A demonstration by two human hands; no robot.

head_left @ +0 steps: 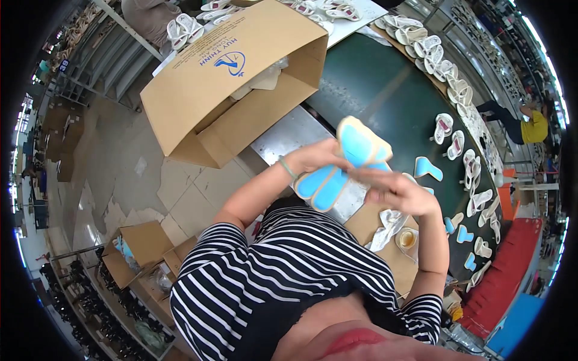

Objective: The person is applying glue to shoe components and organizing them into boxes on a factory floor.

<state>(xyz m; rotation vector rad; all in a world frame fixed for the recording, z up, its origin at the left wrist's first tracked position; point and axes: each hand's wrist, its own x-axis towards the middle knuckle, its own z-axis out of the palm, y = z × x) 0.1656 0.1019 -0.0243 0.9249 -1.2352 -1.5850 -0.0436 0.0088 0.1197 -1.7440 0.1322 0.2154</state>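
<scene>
Several sandal insoles point(356, 145), beige-edged with blue faces, are fanned out above the work table's near edge. My left hand point(319, 155) is closed around their narrow middles. From the other side my right hand point(397, 189) reaches over them, its fingers stretched out and slightly blurred, its thumb apart. Whether those fingertips press on an insole I cannot tell. Past my right hand, another blue-faced insole point(428, 168) lies on the dark green belt point(373, 84). Smaller blue-faced pieces point(464, 234) lie farther right along it.
A big open cardboard box point(186, 108) stands at the upper left, some packing inside. White sandals point(444, 127) line the belt's far side. A small cup point(407, 239) of amber liquid and crumpled white cloth point(388, 227) rest on cardboard near my right forearm. Another person point(530, 126) is at far right.
</scene>
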